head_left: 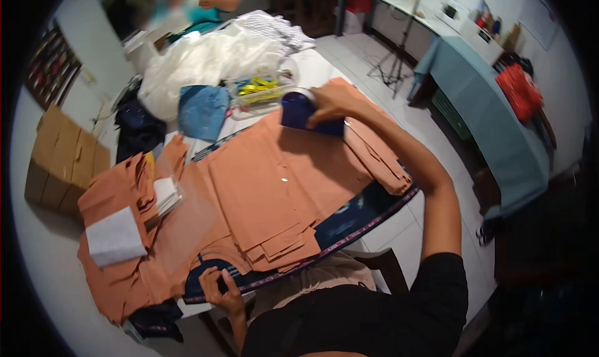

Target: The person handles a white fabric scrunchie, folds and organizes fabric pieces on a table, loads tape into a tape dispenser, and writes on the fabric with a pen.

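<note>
My right hand [331, 106] grips a dark blue object [298, 112] with a pale rim, over the far part of the orange cloth; I cannot make out its exact kind. A shadow falls on the cloth beside it. My left hand [223, 291] is at the near table edge, fingers loosely curled and apart, with nothing visible in them. Close to it lie stacked orange fabric pieces [256, 188] and a dark blue patterned cloth [349, 216] underneath. A folded orange bundle [377, 157] rests below my right forearm.
White sheer fabric [206, 57], a blue cloth piece [203, 112] and a clear plastic box [265, 95] with yellow items occupy the far side. More orange cloth [112, 195] and a white paper [116, 235] lie left. Another person [209, 7] sits beyond. Cardboard boxes [65, 157] stand left.
</note>
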Demonstrator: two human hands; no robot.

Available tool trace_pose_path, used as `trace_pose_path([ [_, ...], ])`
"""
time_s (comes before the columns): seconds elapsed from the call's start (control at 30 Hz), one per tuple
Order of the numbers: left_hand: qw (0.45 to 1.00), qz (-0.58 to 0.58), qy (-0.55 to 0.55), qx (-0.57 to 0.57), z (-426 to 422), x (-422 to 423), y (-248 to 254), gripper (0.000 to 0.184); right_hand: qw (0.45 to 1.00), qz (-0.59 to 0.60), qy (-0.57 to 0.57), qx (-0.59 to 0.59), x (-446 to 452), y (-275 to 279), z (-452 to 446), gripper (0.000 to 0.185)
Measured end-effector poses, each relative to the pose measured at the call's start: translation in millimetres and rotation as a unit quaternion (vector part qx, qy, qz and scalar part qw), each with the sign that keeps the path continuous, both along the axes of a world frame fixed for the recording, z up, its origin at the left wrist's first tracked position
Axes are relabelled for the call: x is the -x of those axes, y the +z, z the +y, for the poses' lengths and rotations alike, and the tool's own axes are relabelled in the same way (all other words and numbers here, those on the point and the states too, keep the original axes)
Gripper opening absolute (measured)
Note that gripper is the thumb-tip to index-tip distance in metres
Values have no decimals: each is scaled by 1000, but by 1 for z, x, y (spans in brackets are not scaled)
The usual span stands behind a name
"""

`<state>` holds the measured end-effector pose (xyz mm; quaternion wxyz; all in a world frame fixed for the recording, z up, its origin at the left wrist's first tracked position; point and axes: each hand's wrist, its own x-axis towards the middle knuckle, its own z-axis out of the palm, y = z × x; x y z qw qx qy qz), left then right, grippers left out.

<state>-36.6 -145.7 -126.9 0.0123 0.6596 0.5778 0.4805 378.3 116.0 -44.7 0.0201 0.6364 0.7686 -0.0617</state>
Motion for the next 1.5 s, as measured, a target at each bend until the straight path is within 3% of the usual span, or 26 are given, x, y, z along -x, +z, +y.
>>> trace_pose_path([
  [0.07,1000,3,-12,14,-3,2,-3,9,999,35,-11,19,25,8,-11,68],
  [0.3,995,-26,53,76,-4,5,-6,14,989,95,18,-108,36,-25,-17,61],
  [0.37,997,-18,43,67,-3,4,-7,15,929,367,-19,-40,-4,-23,-19,49],
  [0.43,997,-18,39,63,-1,3,-6,16,945,292,-74,-127,-40,-24,-43,41],
  [0.5,997,-21,26,70,-1,3,-2,17,967,127,-208,-72,-56,-22,-76,40],
  [0.6,997,-31,21,72,1,4,-6,18,972,89,-198,-95,-61,-49,-112,34],
  [0.73,997,-43,8,66,-1,6,-8,20,937,221,-233,-134,-60,-62,-133,30],
  [0.83,998,-49,1,48,0,6,-4,20,857,455,-240,-36,-59,-53,-133,34],
  [1.0,996,-72,10,43,5,2,13,14,839,481,-147,-207,-47,-24,-153,37],
  [1.1,999,-21,-14,-25,20,-5,30,4,820,536,-139,-144,-70,-33,-151,39],
  [1.13,999,-40,-16,16,23,-6,31,4,817,541,-132,-145,-73,-38,-149,41],
  [1.17,996,-62,-19,56,27,-8,32,6,815,546,-127,-148,-70,-42,-148,42],
  [1.23,982,-133,-58,121,38,-20,44,12,898,321,-231,-191,-55,-37,-155,42],
  [1.3,979,-51,-68,185,45,-25,47,19,921,74,-85,-374,-24,-30,-160,38],
  [1.4,980,-66,-85,170,60,-35,13,43,933,133,-19,-335,35,-20,-172,34],
  [1.5,977,-90,-65,183,64,-44,11,55,957,244,49,-149,84,-20,-190,36],
])
